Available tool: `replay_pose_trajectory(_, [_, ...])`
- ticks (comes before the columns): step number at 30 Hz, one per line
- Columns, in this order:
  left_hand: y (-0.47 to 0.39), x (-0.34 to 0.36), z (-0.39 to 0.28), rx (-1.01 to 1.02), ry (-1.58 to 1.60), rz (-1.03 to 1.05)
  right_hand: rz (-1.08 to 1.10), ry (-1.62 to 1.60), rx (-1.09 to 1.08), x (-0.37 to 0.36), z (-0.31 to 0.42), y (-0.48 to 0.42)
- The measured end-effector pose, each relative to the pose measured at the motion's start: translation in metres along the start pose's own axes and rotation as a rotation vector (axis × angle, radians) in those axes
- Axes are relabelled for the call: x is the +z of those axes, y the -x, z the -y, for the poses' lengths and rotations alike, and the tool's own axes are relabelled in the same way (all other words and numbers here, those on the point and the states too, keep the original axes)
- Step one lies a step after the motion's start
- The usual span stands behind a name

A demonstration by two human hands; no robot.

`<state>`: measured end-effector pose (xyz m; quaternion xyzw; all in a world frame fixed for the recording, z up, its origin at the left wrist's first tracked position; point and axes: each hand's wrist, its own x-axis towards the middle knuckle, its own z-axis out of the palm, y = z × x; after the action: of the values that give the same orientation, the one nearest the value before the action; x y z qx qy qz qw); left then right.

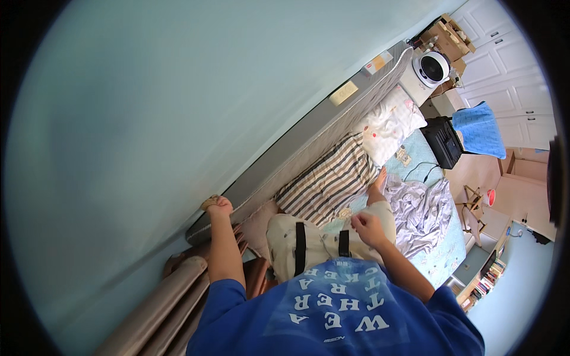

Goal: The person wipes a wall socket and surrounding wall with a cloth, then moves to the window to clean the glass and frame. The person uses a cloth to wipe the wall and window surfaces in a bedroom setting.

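Note:
My left hand (219, 204) is closed around a tan, cloth-like thing (207, 203), mostly hidden by the fingers, at the wall beside the end of the grey headboard (276, 171). My right hand (368, 226) is in front of my light trousers, its fingers curled; whether it holds anything cannot be told. Beyond the hands, a striped pillow (329, 178) and a white patterned pillow (387, 124) lean by the headboard. A crumpled grey-lilac sheet (418, 213) lies on the light blue bed cover (449, 249).
Brown curtains (156, 307) hang at the lower left. A yellow pad (344, 93) and a box (378, 62) rest on the headboard. A white round fan (431, 69) stands on the nightstand. A black case (443, 142) with a cable sits at the bed's edge near a blue cloth (480, 129).

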<state>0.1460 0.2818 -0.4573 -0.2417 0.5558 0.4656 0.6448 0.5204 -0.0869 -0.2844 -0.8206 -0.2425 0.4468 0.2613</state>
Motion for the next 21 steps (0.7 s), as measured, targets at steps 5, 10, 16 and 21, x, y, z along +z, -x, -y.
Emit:
replay_pose_trajectory(5, [0.009, 0.106, 0.162, -0.049, -0.218, -0.145, -0.05, -0.184, 0.155, -0.066, -0.069, -0.002])
replay_pose_trajectory(10, [0.023, 0.233, 0.342, -0.222, -0.4, 0.274, -0.175, -0.355, 0.364, -0.174, -0.165, 0.007])
replay_pose_trajectory(16, [0.176, 0.405, 0.606, -0.295, -0.82, 0.352, -0.372, -0.62, 0.604, -0.33, -0.253, 0.016])
replay_pose_trajectory(21, [0.186, 0.348, 0.668, -0.152, -0.67, 0.32, -0.589, -0.793, 0.58, -0.385, -0.272, -0.016])
